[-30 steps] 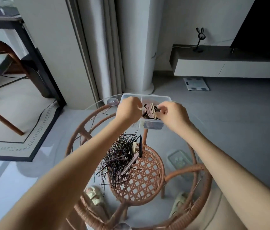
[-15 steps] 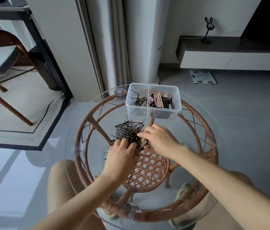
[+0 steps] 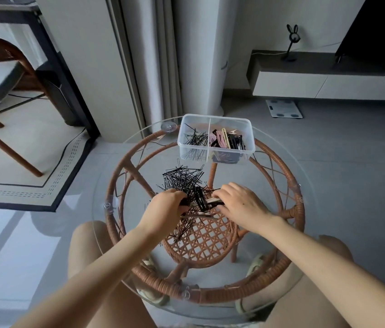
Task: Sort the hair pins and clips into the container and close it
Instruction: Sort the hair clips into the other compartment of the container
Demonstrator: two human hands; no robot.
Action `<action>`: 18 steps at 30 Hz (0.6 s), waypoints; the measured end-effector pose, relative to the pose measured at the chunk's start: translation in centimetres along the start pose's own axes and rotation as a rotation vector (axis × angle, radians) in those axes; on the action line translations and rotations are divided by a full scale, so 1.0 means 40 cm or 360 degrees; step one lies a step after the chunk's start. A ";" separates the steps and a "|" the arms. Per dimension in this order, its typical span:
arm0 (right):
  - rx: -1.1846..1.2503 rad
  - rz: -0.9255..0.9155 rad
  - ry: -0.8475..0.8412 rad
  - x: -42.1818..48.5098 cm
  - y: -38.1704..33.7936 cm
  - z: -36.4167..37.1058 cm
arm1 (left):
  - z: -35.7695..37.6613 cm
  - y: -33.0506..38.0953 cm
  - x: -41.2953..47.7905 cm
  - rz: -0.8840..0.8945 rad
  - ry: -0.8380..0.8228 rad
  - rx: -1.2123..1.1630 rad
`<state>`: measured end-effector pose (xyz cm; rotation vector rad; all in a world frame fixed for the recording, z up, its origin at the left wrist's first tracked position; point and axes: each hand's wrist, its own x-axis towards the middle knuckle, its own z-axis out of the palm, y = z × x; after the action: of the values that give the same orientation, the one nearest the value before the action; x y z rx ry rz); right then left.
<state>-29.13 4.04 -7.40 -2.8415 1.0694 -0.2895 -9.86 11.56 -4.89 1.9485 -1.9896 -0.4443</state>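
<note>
A heap of black hair pins (image 3: 182, 181) lies in the middle of the round glass table (image 3: 300, 166). At its near edge lie a black clip (image 3: 199, 200) and a beige clip (image 3: 212, 200). My left hand (image 3: 165, 207) has its fingers curled into the pile at the clips' left end. My right hand (image 3: 241, 204) pinches the clips from the right. A clear two-part container (image 3: 249, 129) stands at the far side: black pins (image 3: 195, 142) in its left half, pink, beige and black clips (image 3: 228, 140) in its right. No lid is visible.
The glass top rests on a rattan frame (image 3: 288, 183) with a woven lower shelf (image 3: 208, 240). My knees and slippered feet show beneath. A chair (image 3: 2, 74) and rug stand at left, a low TV cabinet (image 3: 328, 84) and a floor scale (image 3: 283, 108) at right.
Both hands came back from the container to the pile. Since half a second ago they closed in on the clips at the pile's near edge.
</note>
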 end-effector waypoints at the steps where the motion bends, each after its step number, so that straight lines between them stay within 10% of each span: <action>1: 0.0029 0.0039 -0.0046 0.004 0.002 0.002 | -0.004 0.001 0.002 -0.0012 0.0002 -0.0013; 18: -0.0443 -0.0011 -0.0158 -0.011 -0.012 -0.089 | 0.039 0.056 -0.023 0.0360 -0.0150 0.0469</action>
<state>-29.89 4.62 -3.92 -3.0617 1.1625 0.0019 -12.53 12.54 -5.33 1.8592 -2.4191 -0.1974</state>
